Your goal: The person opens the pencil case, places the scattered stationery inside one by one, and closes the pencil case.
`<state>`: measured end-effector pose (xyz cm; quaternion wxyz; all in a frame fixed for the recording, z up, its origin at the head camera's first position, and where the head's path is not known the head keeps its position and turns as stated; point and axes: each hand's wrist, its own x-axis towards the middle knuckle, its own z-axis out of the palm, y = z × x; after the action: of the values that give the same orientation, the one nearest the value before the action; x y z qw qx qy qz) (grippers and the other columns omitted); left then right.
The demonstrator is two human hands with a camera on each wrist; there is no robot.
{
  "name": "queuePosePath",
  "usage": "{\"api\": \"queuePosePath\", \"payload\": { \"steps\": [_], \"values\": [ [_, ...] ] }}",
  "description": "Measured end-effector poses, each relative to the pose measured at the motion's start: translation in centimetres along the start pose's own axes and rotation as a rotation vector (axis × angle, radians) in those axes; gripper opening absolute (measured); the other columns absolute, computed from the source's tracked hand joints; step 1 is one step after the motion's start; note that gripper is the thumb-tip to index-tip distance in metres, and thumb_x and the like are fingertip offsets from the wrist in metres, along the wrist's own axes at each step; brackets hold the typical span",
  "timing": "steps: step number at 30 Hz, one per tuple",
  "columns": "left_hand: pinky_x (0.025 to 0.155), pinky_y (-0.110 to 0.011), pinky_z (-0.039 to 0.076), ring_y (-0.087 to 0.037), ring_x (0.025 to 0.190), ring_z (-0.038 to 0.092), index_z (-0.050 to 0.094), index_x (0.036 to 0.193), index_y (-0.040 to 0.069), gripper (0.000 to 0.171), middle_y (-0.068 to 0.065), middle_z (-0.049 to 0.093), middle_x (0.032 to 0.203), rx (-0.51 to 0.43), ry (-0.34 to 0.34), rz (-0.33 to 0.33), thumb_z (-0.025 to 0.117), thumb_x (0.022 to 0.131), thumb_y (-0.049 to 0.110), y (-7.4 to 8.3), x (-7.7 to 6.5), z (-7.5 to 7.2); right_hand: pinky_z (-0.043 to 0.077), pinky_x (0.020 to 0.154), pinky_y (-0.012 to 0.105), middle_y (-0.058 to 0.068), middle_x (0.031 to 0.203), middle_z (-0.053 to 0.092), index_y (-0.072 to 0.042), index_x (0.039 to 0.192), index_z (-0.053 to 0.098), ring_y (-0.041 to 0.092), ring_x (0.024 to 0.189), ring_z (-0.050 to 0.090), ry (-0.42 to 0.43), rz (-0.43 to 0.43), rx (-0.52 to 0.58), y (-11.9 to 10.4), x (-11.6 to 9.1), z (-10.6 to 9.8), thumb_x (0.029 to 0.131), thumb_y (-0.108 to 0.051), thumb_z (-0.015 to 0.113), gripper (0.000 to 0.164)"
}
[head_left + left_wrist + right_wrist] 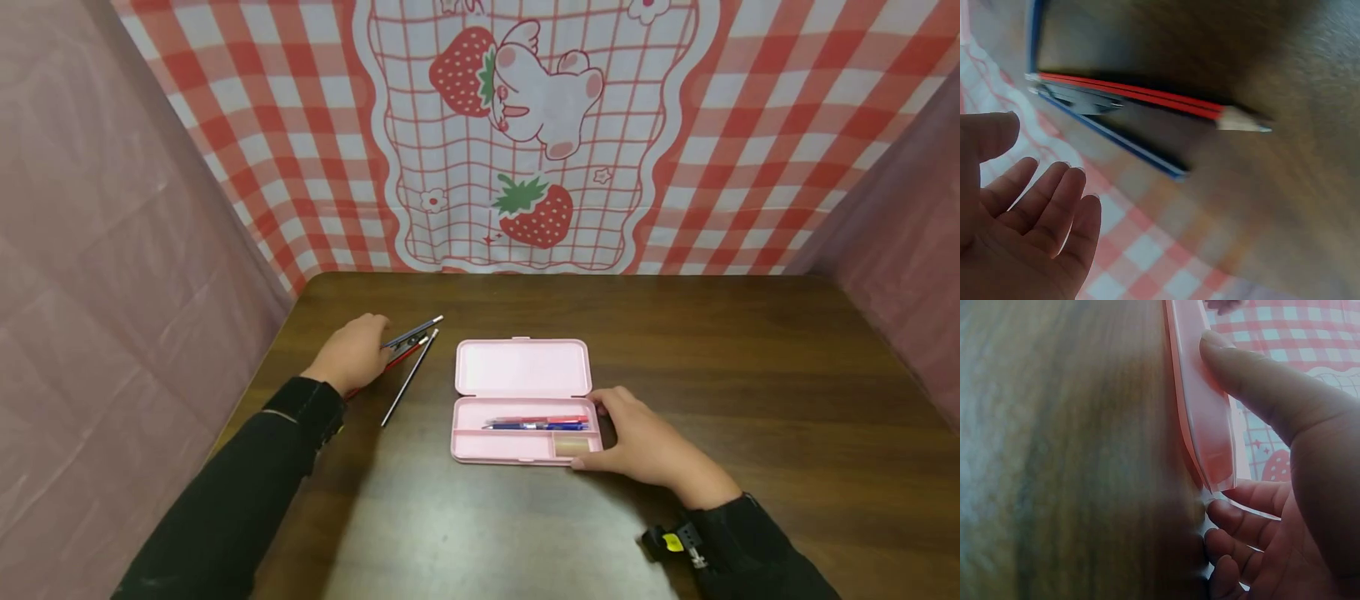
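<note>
My left hand (352,354) reaches over the left of the table, its fingers loosely bent beside a red pencil (1141,94), a dark blue pencil (1122,138) and a grey metal item (1082,100) whose kind is unclear; nothing is in its grasp. A dark pencil (408,380) lies slanted nearer the middle. With thumb and fingers, my right hand (641,442) grips the right end of a pink pencil case (498,447), which lies with its lid (522,367) laid back. Inside are a red pen (543,418), a blue pen (536,427) and a beige block (572,446).
The brown wooden table (735,358) ends at a red-and-white checked cloth (765,167) with strawberries behind it. Pink cloth (135,250) hangs along the left, and more at the right.
</note>
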<state>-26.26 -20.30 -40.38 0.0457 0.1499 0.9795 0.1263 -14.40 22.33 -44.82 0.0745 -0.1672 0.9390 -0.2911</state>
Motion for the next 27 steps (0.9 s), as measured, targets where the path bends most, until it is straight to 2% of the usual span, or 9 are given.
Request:
{"api": "queuePosePath", "payload": {
  "steps": [5,9,16,27],
  "values": [
    [0.106,-0.055,0.042,-0.043,0.128,0.052,0.053,0.139,-0.006,0.046,-0.026,0.055,0.137,-0.031,-0.044,-0.054,0.063,0.099,0.015,-2.2,0.8,0.7,0.047,0.098,0.057,0.015,0.129,0.054,-0.004,0.140,0.050,0.031,0.114,0.054,-0.010,0.007,0.007,0.1,0.0,0.1,0.071,-0.068,0.084,0.100],
    [0.102,-0.055,0.044,-0.042,0.124,0.055,0.054,0.137,-0.007,0.044,-0.027,0.057,0.133,-0.047,-0.076,-0.080,0.065,0.100,0.015,-3.1,1.1,0.6,0.048,0.097,0.056,0.014,0.127,0.055,-0.003,0.138,0.051,0.030,0.113,0.055,-0.003,0.001,0.002,0.2,0.0,0.0,0.071,-0.069,0.084,0.100],
    [0.093,-0.052,0.048,-0.037,0.106,0.061,0.059,0.124,-0.004,0.034,-0.021,0.064,0.114,-0.105,-0.106,-0.123,0.068,0.099,0.016,-3.9,1.2,0.3,0.047,0.098,0.055,0.012,0.126,0.056,-0.003,0.138,0.051,0.029,0.114,0.054,-0.007,0.012,0.007,0.1,0.0,0.0,0.070,-0.068,0.085,0.099],
    [0.095,-0.050,0.049,-0.035,0.103,0.064,0.064,0.105,0.001,0.015,-0.016,0.069,0.106,-0.091,-0.091,-0.107,0.069,0.094,0.010,-3.5,1.7,1.4,0.046,0.097,0.055,0.013,0.129,0.055,-0.003,0.138,0.051,0.030,0.116,0.053,-0.028,0.015,0.007,-0.1,0.1,-0.1,0.071,-0.068,0.084,0.100]
  ]
}}
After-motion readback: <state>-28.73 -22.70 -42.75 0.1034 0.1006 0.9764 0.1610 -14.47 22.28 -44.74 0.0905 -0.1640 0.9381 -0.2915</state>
